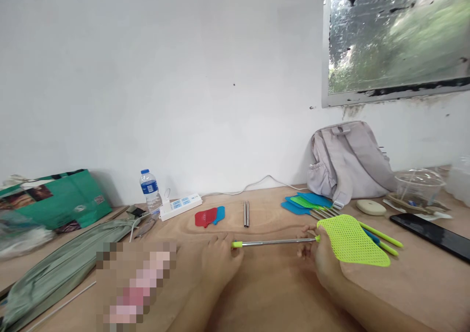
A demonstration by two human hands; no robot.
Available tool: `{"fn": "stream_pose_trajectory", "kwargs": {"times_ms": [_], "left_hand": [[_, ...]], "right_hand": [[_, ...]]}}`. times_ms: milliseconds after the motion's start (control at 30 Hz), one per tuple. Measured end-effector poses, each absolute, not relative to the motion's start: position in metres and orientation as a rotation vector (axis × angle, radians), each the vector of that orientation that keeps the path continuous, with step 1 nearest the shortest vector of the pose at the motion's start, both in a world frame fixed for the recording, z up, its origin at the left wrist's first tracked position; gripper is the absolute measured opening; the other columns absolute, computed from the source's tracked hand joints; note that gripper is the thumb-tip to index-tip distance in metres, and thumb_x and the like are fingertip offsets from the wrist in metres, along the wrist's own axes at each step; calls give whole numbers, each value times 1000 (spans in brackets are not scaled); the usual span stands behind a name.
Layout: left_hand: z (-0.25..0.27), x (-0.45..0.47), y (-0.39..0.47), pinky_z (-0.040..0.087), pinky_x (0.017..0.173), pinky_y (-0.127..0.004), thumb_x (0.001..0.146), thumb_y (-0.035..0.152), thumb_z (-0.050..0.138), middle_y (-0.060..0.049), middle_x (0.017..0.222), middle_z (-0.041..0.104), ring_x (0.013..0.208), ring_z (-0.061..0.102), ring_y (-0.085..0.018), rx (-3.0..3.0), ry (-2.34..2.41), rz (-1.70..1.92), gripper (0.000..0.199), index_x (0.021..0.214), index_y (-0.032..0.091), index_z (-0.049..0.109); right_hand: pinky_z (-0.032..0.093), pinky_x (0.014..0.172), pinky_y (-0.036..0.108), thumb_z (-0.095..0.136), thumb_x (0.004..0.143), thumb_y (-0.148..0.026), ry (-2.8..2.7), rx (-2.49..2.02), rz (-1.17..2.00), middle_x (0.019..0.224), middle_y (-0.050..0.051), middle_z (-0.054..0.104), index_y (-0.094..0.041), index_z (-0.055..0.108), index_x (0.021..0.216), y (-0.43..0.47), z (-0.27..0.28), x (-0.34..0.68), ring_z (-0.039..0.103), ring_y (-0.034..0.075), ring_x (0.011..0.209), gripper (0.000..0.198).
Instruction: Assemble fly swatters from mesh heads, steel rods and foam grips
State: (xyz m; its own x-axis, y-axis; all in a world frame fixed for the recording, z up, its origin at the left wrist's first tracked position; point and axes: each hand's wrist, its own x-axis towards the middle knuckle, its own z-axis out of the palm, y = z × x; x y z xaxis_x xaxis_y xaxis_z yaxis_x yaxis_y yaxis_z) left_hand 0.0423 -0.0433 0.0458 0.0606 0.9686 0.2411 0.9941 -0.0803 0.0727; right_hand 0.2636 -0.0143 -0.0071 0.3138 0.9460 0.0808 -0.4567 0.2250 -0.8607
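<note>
A yellow-green fly swatter (355, 240) with a metal rod is held level across the table between my two hands. My left hand (219, 258) is closed round its handle end, where a short green piece shows past the fingers. The neck of the swatter, where rod meets mesh head, is gripped by my right hand (323, 258). Beyond the rod lie two metal rods (246, 214) side by side. A red swatter head (206, 217) rests partly over a blue swatter head (219, 214). More swatters in blue and green (306, 202) are piled behind my right hand.
A grey backpack (347, 160) leans on the wall, near a cream case (370, 207), a plastic bowl (418, 187) and a black phone (433, 234). Left are a power strip (181, 206), a water bottle (150, 190), a green bag (77, 200) and grey-green cloth (69, 263).
</note>
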Motion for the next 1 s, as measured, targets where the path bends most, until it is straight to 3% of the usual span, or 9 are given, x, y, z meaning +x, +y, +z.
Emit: {"fn": "stream_pose_trajectory", "kwargs": {"times_ms": [167, 333, 500, 633, 733, 833, 1000], "left_hand": [[63, 21, -48, 33, 59, -28, 82, 46, 35, -3, 75, 61, 70, 56, -19, -2426, -1820, -379, 30, 75, 21, 51], [43, -15, -26, 36, 65, -27, 87, 46, 26, -4, 86, 60, 81, 56, -19, -2406, -1757, -548, 36, 84, 21, 51], [31, -46, -10, 38, 72, -29, 86, 44, 32, -4, 89, 60, 84, 55, -20, -2333, -1707, -670, 32, 86, 21, 53], [29, -49, -9, 39, 76, -30, 84, 42, 37, -5, 93, 59, 88, 53, -19, -2420, -1631, -808, 29, 92, 20, 54], [29, -46, -11, 41, 70, -26, 83, 41, 40, -4, 91, 60, 82, 54, -16, -2570, -1627, -914, 28, 93, 21, 57], [32, -45, -14, 40, 60, -24, 75, 42, 52, -2, 77, 62, 69, 54, -15, -2726, -1721, -951, 26, 82, 20, 64], [35, -48, -16, 35, 52, -22, 59, 43, 68, 0, 60, 58, 57, 50, -12, -2868, -2038, -1325, 29, 63, 15, 62]], "right_hand": [[28, 31, 19, 65, 60, -39, -900, -900, 1130, 45, -9, 47, -21, 45, 71, -2, -6, 280, 41, 8, 31, 28], [37, 43, 22, 72, 52, -19, -1247, -883, 1165, 48, -5, 53, -18, 55, 70, -2, -7, 305, 47, 10, 44, 25], [46, 69, 37, 70, 55, -31, -1143, -613, 1508, 81, 5, 65, -20, 60, 85, 3, 3, 337, 60, 22, 78, 34], [49, 63, 33, 68, 61, -24, -1074, -715, 1586, 80, 5, 66, -18, 60, 88, 8, 7, 350, 62, 21, 78, 28], [50, 48, 29, 68, 62, -20, -1097, -956, 1595, 79, 7, 67, -16, 59, 90, 6, 5, 353, 63, 21, 69, 29], [47, 36, 25, 69, 63, -24, -1163, -1109, 1599, 84, 11, 67, -15, 57, 96, 2, 1, 355, 64, 23, 68, 36], [49, 35, 25, 69, 63, -34, -1322, -1146, 1762, 77, 8, 66, -14, 52, 97, 4, -5, 359, 63, 20, 51, 43]]}}
